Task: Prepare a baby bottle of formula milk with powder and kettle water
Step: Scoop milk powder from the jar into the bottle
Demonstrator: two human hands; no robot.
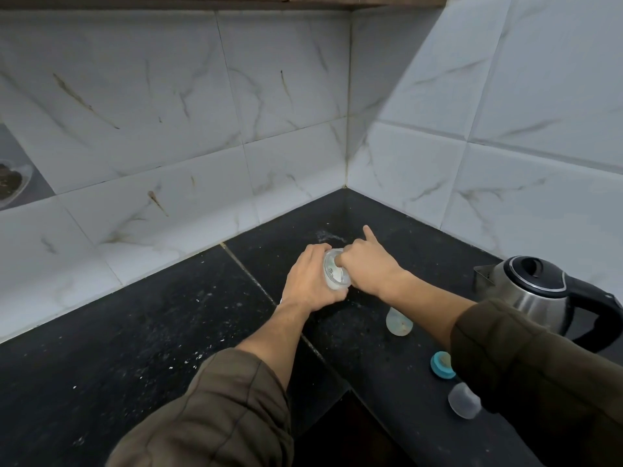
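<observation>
My left hand (312,281) grips a small clear round container (333,273) above the black counter, its top tilted toward me. My right hand (365,262) has its thumb and curled fingers on the container's top edge, while the index finger sticks straight out toward the corner. What sits under those fingers is hidden. A clear baby bottle (398,321) stands open on the counter below my right wrist. Its teal ring with the nipple (441,364) and a clear cap (463,400) lie nearer to me, beside my right sleeve. A steel kettle (536,291) with a black lid and handle stands at the right.
The black stone counter (151,332) runs into a corner of white marble-patterned tiles (236,112). A light smear of powder or water (325,235) marks the counter near the corner. A dish with dark contents (13,183) is at the far left edge.
</observation>
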